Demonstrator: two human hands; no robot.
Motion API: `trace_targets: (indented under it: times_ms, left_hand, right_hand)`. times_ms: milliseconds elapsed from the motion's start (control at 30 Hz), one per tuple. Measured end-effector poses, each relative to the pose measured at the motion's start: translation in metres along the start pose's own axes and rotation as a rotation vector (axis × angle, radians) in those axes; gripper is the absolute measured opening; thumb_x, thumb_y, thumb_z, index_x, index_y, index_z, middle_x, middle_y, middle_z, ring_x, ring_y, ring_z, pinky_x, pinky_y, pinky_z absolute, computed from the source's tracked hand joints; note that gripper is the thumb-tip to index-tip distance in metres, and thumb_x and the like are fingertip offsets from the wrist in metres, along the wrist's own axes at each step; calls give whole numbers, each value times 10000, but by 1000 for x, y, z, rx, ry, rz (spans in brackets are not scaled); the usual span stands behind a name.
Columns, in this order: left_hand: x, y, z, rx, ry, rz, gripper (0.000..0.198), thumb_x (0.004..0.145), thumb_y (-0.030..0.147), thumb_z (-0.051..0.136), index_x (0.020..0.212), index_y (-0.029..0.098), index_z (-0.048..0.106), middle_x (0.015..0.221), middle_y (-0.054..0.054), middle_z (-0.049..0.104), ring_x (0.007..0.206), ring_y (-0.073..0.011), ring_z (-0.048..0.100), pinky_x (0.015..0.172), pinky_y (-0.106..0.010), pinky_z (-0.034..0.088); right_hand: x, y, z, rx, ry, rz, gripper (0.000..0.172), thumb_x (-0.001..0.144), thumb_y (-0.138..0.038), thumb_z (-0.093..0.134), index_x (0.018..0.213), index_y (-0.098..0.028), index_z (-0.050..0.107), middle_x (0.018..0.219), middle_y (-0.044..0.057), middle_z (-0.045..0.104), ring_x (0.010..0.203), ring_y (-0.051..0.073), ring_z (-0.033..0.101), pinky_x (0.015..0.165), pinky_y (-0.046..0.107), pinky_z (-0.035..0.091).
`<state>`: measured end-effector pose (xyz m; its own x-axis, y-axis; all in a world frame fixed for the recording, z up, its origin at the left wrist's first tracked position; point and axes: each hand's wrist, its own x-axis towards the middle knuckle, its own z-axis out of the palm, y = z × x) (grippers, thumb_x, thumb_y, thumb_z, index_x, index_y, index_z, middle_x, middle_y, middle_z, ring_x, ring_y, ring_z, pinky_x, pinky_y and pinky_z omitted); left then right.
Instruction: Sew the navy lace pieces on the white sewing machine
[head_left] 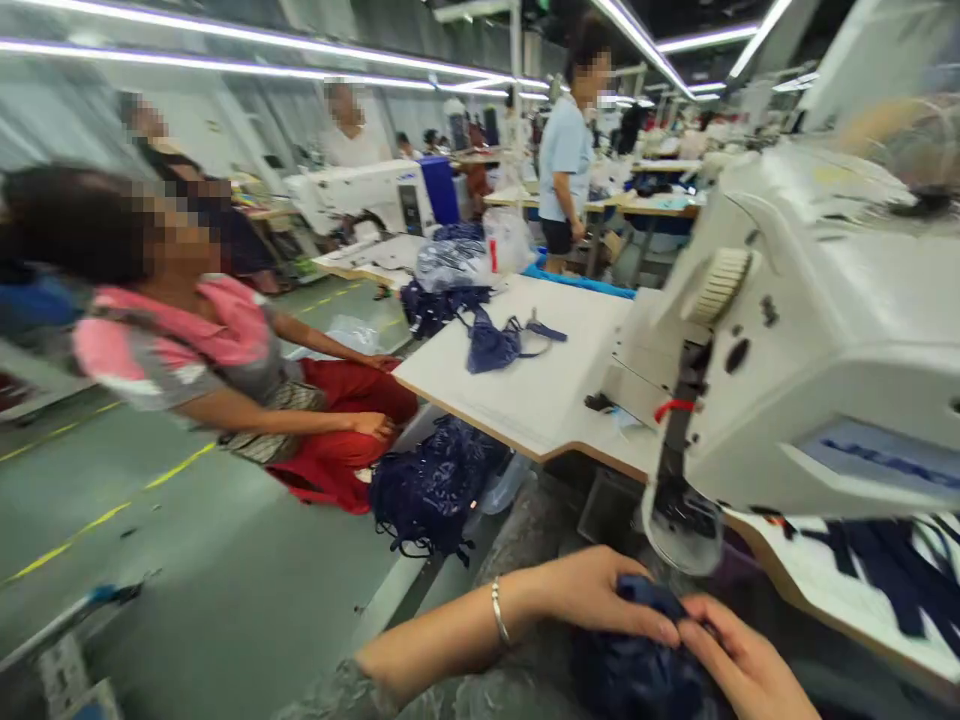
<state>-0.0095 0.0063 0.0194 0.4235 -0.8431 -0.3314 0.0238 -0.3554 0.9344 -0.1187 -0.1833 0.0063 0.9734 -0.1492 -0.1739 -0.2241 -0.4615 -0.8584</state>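
My left hand (600,597), a silver bracelet on its wrist, presses down on a bundle of dark navy fabric (637,665) at the bottom of the view. My right hand (739,660) pinches the same bundle from the right. Both hands sit low, below the front edge of the white sewing table (540,390). A white sewing machine (817,330) looms just above and to the right of them. One navy garment piece (495,342) lies spread on the table top.
A person in a pink top and red trousers (225,380) crouches on the green floor at left. A heap of navy pieces (439,490) lies under the table edge. Another person (566,150) stands further back among more machines and plastic bags (465,255).
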Motion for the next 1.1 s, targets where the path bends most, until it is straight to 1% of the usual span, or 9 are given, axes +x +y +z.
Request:
trace_targets:
  times_ms: [33,167,500,700,833,900,967,1033,1100]
  left_hand:
    - [-4,4,-1,-65,74,1,437,693,557,733,771,135,648,639,45,532,580,-87,461,522,-192,354]
    - [-9,12,-9,-125,57,8,495,815,616,583,800,122,611,663,35,491,621,-84,416,575,-198,345]
    - [-8,12,-7,-141,88,43,496,824,616,577,707,137,527,645,41,405,620,-83,341,557,-202,276]
    - [-8,12,-5,-199,113,32,484,814,598,605,713,127,553,646,36,429,621,-82,362,563,-200,297]
    - [-11,10,-9,-236,166,23,524,785,640,611,787,116,612,682,15,501,629,-90,426,587,-206,361]
    - [-14,6,-16,-237,207,11,534,781,652,607,813,119,615,695,6,530,632,-99,460,595,-214,387]
    - [-16,-1,-26,-216,258,-3,523,793,645,599,819,123,610,704,-5,559,646,-117,499,607,-228,414]
    - [-15,-10,-37,-175,318,-10,516,818,638,569,849,126,619,749,-31,603,705,-157,555,655,-265,455]
    - [-14,-16,-45,-114,387,7,505,819,616,583,957,134,639,915,-75,648,884,-217,595,808,-331,479]
  right_hand:
    - [-5,-2,0,75,-76,16,433,818,-665,551,814,-245,658,728,32,608,700,242,596,637,337,514]
    - [-8,-12,-10,278,-147,14,303,857,-474,637,1020,-219,651,876,14,627,817,209,571,744,291,458]
    - [-8,-14,-17,293,-159,-41,271,889,-459,640,1040,-233,650,971,8,641,923,219,567,830,284,434]
    - [-6,-16,-20,258,-160,-44,318,875,-506,646,1019,-223,648,935,10,626,891,225,562,814,291,438]
    - [4,4,-19,187,-342,-165,369,825,-579,683,842,-210,681,889,11,611,880,228,563,816,290,435]
    - [8,22,-18,141,-369,-196,388,822,-589,681,801,-201,681,1006,36,611,1010,253,544,932,318,396]
    - [8,38,-18,150,-355,-131,370,835,-561,679,868,-193,669,1094,52,591,1079,264,518,977,336,369]
    - [4,46,-20,224,-346,-33,354,851,-527,673,924,-183,632,1016,44,593,980,239,545,877,312,419]
    - [-2,41,-24,304,-342,9,341,855,-500,679,945,-180,604,912,15,578,858,200,544,763,273,430]
